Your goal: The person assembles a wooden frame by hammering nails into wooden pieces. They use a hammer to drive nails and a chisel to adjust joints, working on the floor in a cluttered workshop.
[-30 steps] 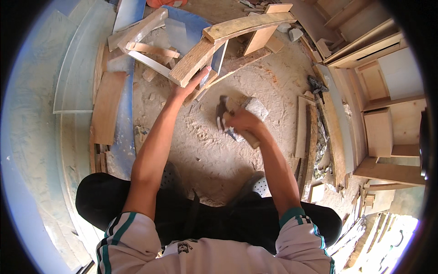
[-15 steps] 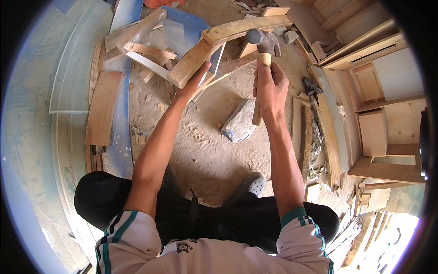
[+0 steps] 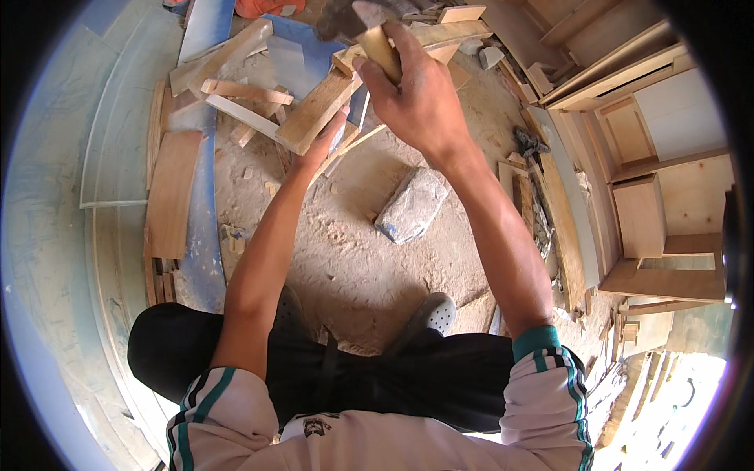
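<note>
right hand (image 3: 416,94): raised high in view, fingers clamped round a wooden hammer handle, knuckles toward camera
hammer (image 3: 357,27): dark metal head at top edge of view, partly blurred; pale handle runs down into the right fist; it sits above the plank in the picture
left hand (image 3: 323,145): arm stretched forward, palm under/against the lower end of the plank, thumb up along its side; fingers mostly hidden by the wood, appear curled on it
plank (image 3: 318,110): thick pale board, tilted, lower end at left hand, upper end meeting a second board (image 3: 440,33) near the top, forming an angled joint
stone (image 3: 412,206): grey block lying on the sandy floor (image 3: 345,259), between the two forearms, apart from both hands
scrap wood (image 3: 243,102): loose slats and offcuts left of the plank, piled on a blue sheet (image 3: 206,235)
flat board (image 3: 171,192): lies on floor far left, well apart from hands
cabinets (image 3: 652,212): unfinished wooden units along the right edge
shoe (image 3: 436,314): grey perforated clog, by the person's legs
posture: person crouched, dark trousers, white top with green stripes
</note>
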### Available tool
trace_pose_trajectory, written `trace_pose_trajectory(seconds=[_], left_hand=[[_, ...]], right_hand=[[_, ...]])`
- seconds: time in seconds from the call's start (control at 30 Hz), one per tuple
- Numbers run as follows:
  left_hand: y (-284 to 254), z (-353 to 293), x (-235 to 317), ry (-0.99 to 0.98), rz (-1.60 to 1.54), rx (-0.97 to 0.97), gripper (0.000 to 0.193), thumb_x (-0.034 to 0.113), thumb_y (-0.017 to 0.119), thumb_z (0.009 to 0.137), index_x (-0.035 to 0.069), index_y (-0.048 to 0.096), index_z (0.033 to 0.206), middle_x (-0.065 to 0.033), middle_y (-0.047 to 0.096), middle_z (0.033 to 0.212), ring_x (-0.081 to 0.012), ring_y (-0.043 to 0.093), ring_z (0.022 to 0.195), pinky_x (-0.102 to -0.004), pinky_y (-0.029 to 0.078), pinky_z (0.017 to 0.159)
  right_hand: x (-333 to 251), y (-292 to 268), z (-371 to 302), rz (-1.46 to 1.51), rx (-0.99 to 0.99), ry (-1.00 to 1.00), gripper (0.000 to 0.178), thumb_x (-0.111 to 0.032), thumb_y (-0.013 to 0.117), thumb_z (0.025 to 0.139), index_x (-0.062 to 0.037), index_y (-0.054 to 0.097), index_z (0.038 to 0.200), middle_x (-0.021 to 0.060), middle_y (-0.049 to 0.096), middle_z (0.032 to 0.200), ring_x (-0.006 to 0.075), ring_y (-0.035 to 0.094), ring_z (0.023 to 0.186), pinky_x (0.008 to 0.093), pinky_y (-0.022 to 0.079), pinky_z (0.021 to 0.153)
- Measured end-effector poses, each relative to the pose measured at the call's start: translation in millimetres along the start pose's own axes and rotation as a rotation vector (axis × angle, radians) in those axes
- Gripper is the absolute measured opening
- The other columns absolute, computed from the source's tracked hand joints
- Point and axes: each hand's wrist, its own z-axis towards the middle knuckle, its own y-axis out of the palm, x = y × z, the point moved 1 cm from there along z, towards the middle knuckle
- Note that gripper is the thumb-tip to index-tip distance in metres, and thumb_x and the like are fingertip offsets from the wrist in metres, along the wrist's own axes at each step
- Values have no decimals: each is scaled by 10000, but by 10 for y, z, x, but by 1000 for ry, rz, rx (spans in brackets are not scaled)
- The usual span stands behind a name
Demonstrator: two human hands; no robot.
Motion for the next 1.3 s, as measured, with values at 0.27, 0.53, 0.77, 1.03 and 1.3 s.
trace_pose_trajectory(seconds=[0.27, 0.53, 0.77, 1.03, 1.3], left_hand=[[-2, 18, 105, 201, 179, 8, 484, 415, 745, 842, 25, 654, 1114, -125, 688, 1033, -271, 654, 974, -390, 511, 793], [47, 39, -201, 110, -69, 48, 521, 360, 805, 805, -13, 650, 1134, -123, 685, 1121, -223, 644, 1034, -366, 516, 850], [94, -90, 187, -95, -10, 59, 535, 374, 780, 823, -17, 650, 1164, -124, 692, 1115, -216, 646, 1016, -345, 499, 879], [11, -62, -254, -73, 32, -8, 522, 351, 696, 904, 32, 581, 1301, -97, 632, 1277, -220, 596, 1172, -350, 480, 957], [132, -25, -102, -75, -1, -136, 595, 379, 672, 923, 27, 513, 1376, -112, 563, 1375, -205, 512, 1285, -352, 402, 1059]], right_hand=[[453, 314, -52, -239, -258, 2, 392, -195, 638, 872, -4, 584, 1209, 290, 668, 956, 445, 656, 878, 484, 527, 793], [263, 149, -5, -104, -156, 1, 395, -189, 632, 866, 9, 585, 1204, 289, 671, 913, 438, 659, 877, 473, 522, 798], [288, 74, -12, -102, -45, 5, 417, -192, 627, 867, 7, 575, 1230, 286, 672, 892, 453, 659, 861, 469, 525, 794], [402, 390, -82, -270, -278, 86, 414, -191, 604, 866, -38, 561, 1248, 276, 678, 900, 450, 658, 863, 495, 531, 821], [543, 306, -220, -51, -152, 184, 447, -222, 657, 856, -38, 560, 1251, 247, 684, 993, 411, 664, 920, 455, 529, 811]])
